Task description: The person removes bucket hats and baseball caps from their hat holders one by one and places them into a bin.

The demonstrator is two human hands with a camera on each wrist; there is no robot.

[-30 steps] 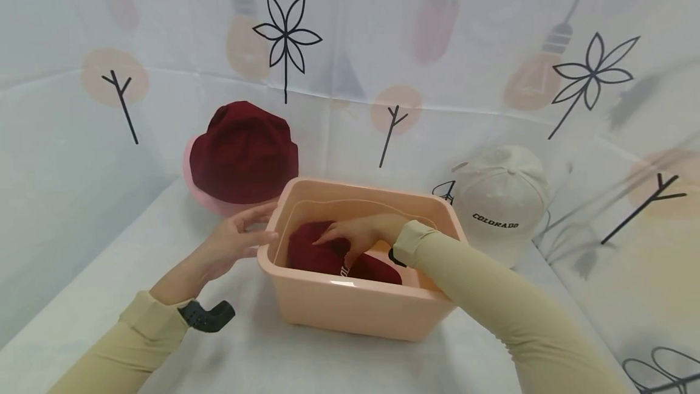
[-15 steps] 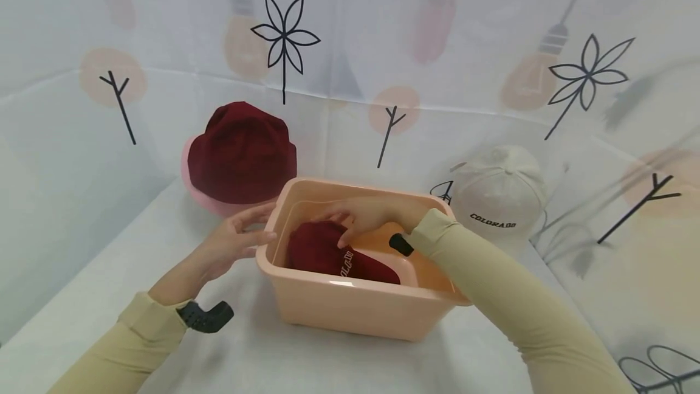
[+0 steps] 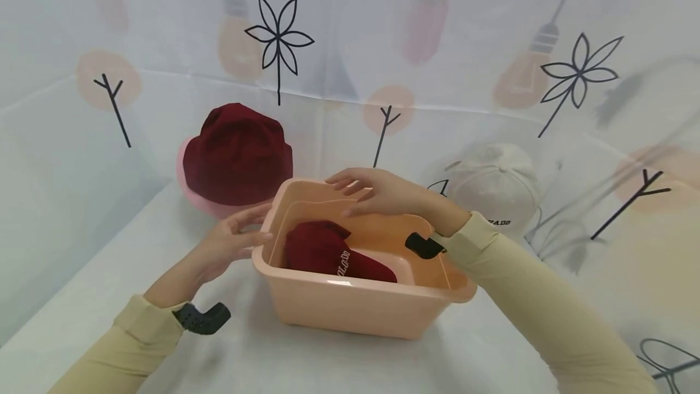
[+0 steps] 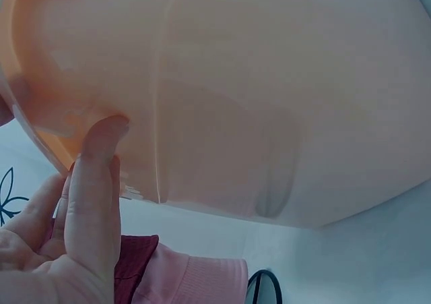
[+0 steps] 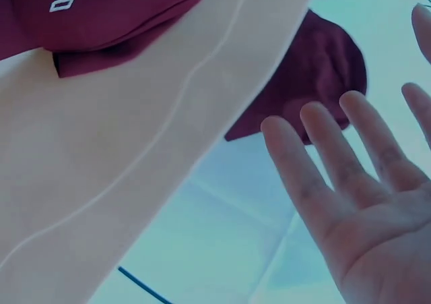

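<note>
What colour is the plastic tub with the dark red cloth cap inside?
The rectangular plastic tub is light peach, clearest in the head view.

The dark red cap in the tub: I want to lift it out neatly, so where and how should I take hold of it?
Probably the brim of the cap, pinched from above on the right: it juts rightward from the crown, and the tub is open on top.

Dark-red hats [image 3: 317, 248] [image 3: 237, 157], two; cream cap [image 3: 492, 190], one; peach tub [image 3: 350, 309], one; pink item [image 3: 203, 203], one; left hand [image 3: 226, 247], one; right hand [image 3: 389, 193], one; black wrist devices [image 3: 202, 319] [image 3: 422, 246], two.
</note>
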